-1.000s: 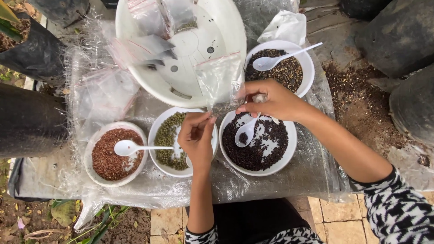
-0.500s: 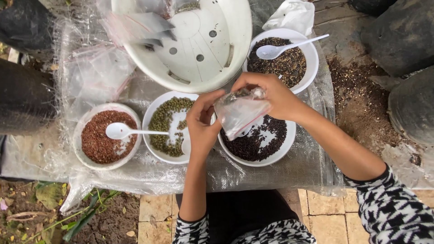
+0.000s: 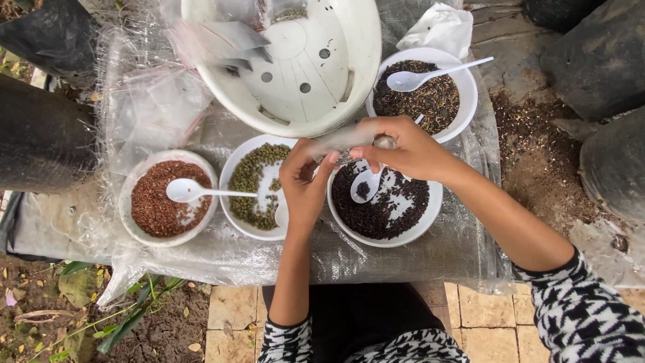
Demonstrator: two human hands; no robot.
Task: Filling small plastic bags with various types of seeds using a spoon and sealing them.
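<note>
Four white bowls and four white plastic spoons crowd a plastic-sheeted worktop (image 3: 403,259). Both hands, left hand (image 3: 306,181) and right hand (image 3: 406,148), pinch a small clear plastic bag (image 3: 342,139) between them, just above the bowl of black seeds (image 3: 386,205). Left of the left hand sit a bowl of green beans (image 3: 252,188) and a bowl of reddish grains (image 3: 161,198); beyond the right hand, a bowl of dark husky seeds (image 3: 423,97). A large perforated white basin (image 3: 295,64) lies behind.
</note>
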